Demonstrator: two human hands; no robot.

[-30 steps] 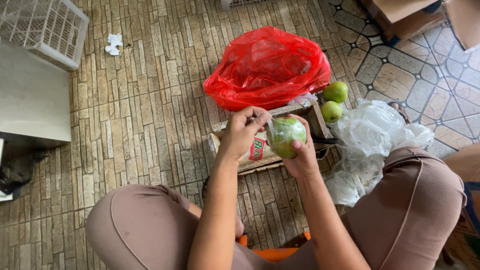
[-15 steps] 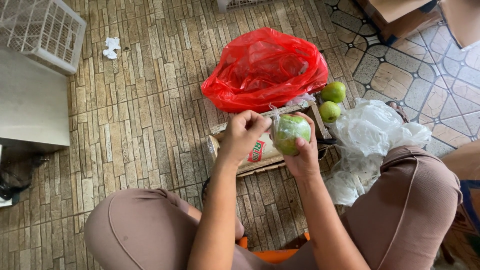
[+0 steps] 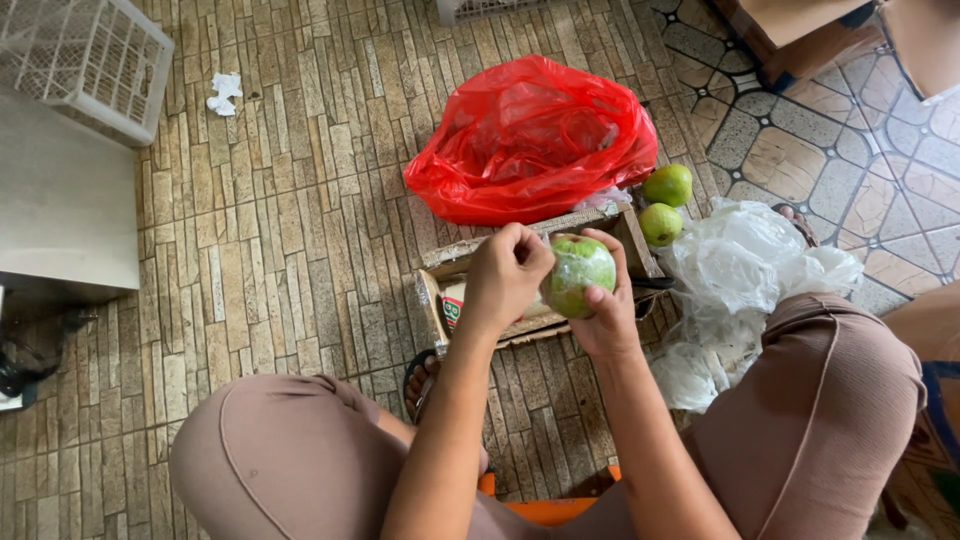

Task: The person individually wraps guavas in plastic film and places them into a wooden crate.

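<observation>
- While the right hand (image 3: 608,312) holds the wrapped green fruit (image 3: 578,272) above the wooden box (image 3: 440,300), the left hand (image 3: 508,275) has moved closer.
- It now pinches the clear wrap against the fruit, so less wrap sticks out.

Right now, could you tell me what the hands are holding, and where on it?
The right hand cups a green fruit from its underside and right side; the left hand pinches at its upper left edge.
</observation>
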